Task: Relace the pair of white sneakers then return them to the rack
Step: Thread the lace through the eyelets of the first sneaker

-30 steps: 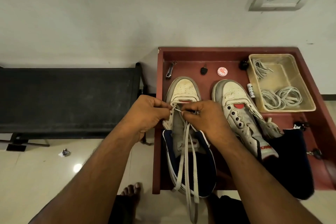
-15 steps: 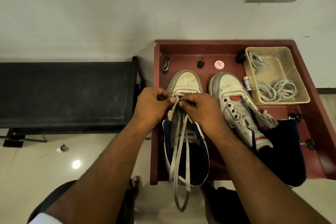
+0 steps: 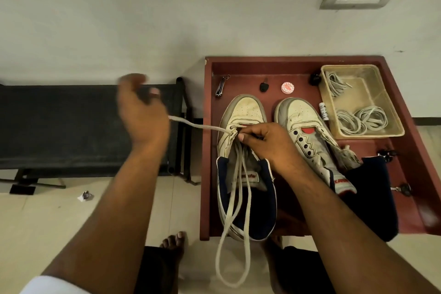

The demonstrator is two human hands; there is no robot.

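Change: left hand [image 3: 143,114] has been swung out to the frame's left since the earlier frame, away from the shoe; a lace [image 3: 198,125] end has been pulled out sideways with it.
Left hand: blurred, mid-left of frame; lace end runs to its palm edge; grip cannot be told, fingers look loosely spread.
Right hand [image 3: 265,143]: at centre, fingers curled, lace pinched at the top eyelets of the left shoe [image 3: 243,112].
Lace: stretched taut from eyelets leftward; two long loops are hung down over the tongue and past the tray's near edge.
Left shoe: centre of the red tray [image 3: 274,64], toe toward the wall, tongue open.
Right shoe [image 3: 300,114]: just beside it on the right, unlaced, eyelets bare.
Bin [image 3: 391,102]: upper right of tray, spare laces [image 3: 362,119] coiled inside.
Small items: key fob [image 3: 263,87], round tin [image 3: 287,87] near tray's far edge.
Bench [image 3: 59,126]: black, left of frame.
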